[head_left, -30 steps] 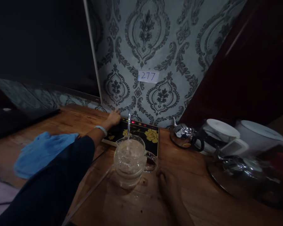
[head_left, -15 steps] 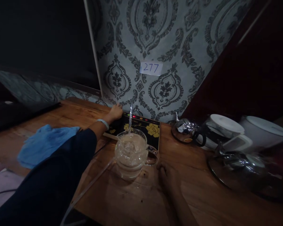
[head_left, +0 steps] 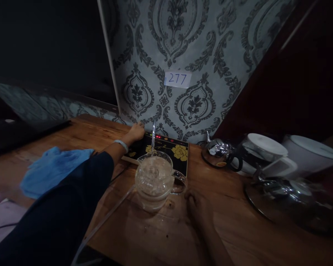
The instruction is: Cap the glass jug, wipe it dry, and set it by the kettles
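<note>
My left hand [head_left: 137,131], with a pale bracelet at its wrist, reaches to the back left corner of a black induction cooker [head_left: 169,147] with gold flowers. Its fingers are curled down beside the lit controls; what lies beneath them is hidden. In front of the cooker stands a clear glass pitcher [head_left: 154,181] full of churning, bubbly water, its handle to the right. A shiny curved spout [head_left: 154,135] rises behind the pitcher. My right hand [head_left: 198,207] rests on the wooden table just right of the pitcher's handle, fingers curled in, nothing visible in them.
A blue cloth [head_left: 54,168] lies on the left. A steel kettle [head_left: 220,151], a white-lidded jug [head_left: 266,147], a white container [head_left: 310,151] and another shiny kettle [head_left: 288,192] stand on the right. A clear hose [head_left: 105,218] runs down from the pitcher area.
The red display on the cooker shows more lit marks. The water in the pitcher keeps swirling. Both hands stay where they were.
</note>
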`<state>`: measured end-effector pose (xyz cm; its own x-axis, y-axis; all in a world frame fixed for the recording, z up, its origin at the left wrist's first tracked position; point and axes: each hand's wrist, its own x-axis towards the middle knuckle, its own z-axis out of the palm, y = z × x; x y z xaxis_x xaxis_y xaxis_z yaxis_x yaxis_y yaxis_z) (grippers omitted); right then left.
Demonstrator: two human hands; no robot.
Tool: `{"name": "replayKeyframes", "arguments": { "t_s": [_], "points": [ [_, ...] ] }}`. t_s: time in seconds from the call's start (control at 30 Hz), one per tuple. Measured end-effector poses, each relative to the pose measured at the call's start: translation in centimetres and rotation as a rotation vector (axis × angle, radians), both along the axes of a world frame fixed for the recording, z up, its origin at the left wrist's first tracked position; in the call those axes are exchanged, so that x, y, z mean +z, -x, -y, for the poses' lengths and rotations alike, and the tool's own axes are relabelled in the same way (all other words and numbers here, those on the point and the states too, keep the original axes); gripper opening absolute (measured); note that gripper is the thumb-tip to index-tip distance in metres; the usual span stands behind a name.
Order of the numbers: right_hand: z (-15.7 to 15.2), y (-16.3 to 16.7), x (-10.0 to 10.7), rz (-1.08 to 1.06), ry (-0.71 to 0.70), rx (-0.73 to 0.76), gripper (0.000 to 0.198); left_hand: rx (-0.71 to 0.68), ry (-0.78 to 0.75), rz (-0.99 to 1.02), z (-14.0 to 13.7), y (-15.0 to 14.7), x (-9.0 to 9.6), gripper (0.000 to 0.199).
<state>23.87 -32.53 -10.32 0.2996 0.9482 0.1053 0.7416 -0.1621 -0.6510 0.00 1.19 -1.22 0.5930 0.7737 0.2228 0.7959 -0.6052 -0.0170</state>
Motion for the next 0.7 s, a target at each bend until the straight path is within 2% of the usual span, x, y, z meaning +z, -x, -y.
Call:
{"name": "replayKeyframes", "arguments": {
  "t_s": [0.17, 0.37, 0.7],
  "points": [
    [-0.12, -0.15, -0.35, -0.001, -0.008, 0.024, 0.025, 0.049, -0.025, -0.128, -0.13, -0.19, 0.18, 0.030],
    [-0.15, 0.03, -0.11, -0.007, 0.005, 0.011, 0.024, 0.045, -0.017, -0.225, -0.43, -0.48, 0.09, 0.028],
    [-0.09, 0.12, -0.05, -0.027, -0.010, 0.004, 0.023, 0.050, -0.015, -0.217, -0.15, -0.63, 0.37, 0.027]
  ]
}}
